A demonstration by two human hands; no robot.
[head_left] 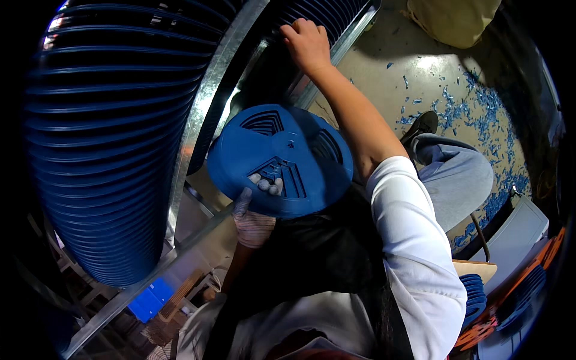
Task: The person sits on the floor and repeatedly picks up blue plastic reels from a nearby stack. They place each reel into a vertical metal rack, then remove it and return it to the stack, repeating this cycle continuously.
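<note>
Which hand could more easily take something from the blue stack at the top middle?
Probably the right hand: it is right by the upper blue stack, while the left hand is busy holding the slotted blue disc.

Small blue scraps (pixel 492 103) lie scattered across the floor (pixel 379 90).

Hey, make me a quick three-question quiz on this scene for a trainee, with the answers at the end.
1. Which hand has fingers showing through an opening in the slotted blue piece?
A) Right
B) Left
C) Neither

2. True or false: the right hand is pressed against the floor.

3. What colour are the scraps scattered there?

Key:
1. B, the left hand.
2. False; it is up by the far row of blue ribs.
3. Blue.
</note>
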